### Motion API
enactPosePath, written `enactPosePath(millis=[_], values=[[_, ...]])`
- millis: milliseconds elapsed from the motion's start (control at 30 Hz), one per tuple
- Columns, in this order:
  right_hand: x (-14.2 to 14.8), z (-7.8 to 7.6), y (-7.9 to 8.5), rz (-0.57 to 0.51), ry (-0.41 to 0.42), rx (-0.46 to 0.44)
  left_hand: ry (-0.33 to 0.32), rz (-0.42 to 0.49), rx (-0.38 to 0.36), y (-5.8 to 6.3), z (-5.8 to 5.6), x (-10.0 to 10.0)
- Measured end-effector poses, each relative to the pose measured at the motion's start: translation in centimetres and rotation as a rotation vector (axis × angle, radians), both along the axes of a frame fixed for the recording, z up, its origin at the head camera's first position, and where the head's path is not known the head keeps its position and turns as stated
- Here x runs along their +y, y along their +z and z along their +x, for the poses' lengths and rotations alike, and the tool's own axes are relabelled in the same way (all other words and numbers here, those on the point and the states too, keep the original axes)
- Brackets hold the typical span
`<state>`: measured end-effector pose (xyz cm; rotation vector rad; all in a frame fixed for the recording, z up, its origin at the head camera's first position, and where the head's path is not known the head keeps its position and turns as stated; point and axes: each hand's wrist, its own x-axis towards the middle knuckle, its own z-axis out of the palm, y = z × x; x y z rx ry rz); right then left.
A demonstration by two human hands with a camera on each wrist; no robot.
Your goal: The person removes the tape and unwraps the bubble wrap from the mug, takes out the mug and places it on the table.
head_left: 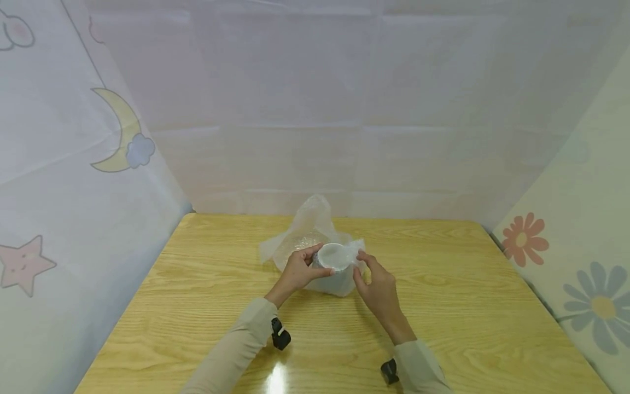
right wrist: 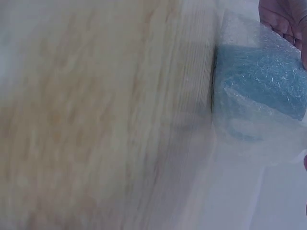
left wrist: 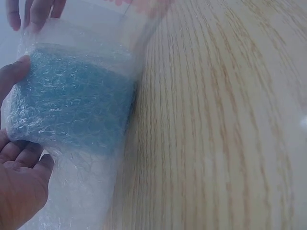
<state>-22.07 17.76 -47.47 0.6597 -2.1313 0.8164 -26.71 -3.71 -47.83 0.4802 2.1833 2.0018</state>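
A blue cup (head_left: 334, 256) with a white inside stands at the middle of the table, its mouth up. Bubble wrap (head_left: 315, 216) surrounds its side; the blue wall (left wrist: 72, 98) shows through the clear bubbles in the left wrist view. My left hand (head_left: 298, 271) grips the wrapped cup from the left, thumb in front and fingers behind. On the right, my right hand (head_left: 380, 287) pinches the loose edge of the wrap between thumb and fingers beside the rim. In the right wrist view, the wrapped cup (right wrist: 264, 72) is at the right edge and most of the right hand is out of frame.
More bubble wrap spreads behind and left of the cup on the wooden table (head_left: 197, 290). A pale sheet (head_left: 295, 109) hangs behind the table, with printed sheets at both sides. A black wrist camera (head_left: 280, 334) hangs by the left sleeve, another (head_left: 390, 372) by the right.
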Motion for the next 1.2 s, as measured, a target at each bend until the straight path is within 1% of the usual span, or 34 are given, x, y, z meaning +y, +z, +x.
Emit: enactPosePath(millis=[167, 267, 467, 633, 767, 967, 1067, 1200], values=[[0.23, 0.09, 0.31, 0.143, 0.042, 0.067, 0.006, -0.008, 0.014, -0.02, 0.1, -0.02], [0.27, 0.15, 0.46, 0.197, 0.062, 0.082, 0.005, -0.003, 0.011, -0.05, 0.11, -0.03], [0.19, 0.22, 0.48, 0.244, 0.066, 0.103, -0.005, 0.009, 0.008, -0.2, -0.02, 0.0], [0.17, 0.2, 0.36, 0.257, 0.067, 0.123, -0.005, 0.009, 0.013, -0.37, -0.14, 0.04], [0.29, 0.23, 0.15, 0.237, 0.053, 0.116, -0.009, 0.022, 0.013, -0.4, -0.17, 0.05], [0.55, 0.25, -0.07, 0.171, 0.042, 0.086, -0.021, 0.014, 0.014, -0.34, 0.0, -0.01], [0.56, 0.22, -0.16, 0.111, 0.041, 0.074, -0.021, 0.012, 0.02, -0.39, 0.01, -0.01], [0.46, 0.26, -0.18, 0.002, 0.034, 0.061, -0.012, 0.004, 0.025, -0.34, -0.03, 0.0]])
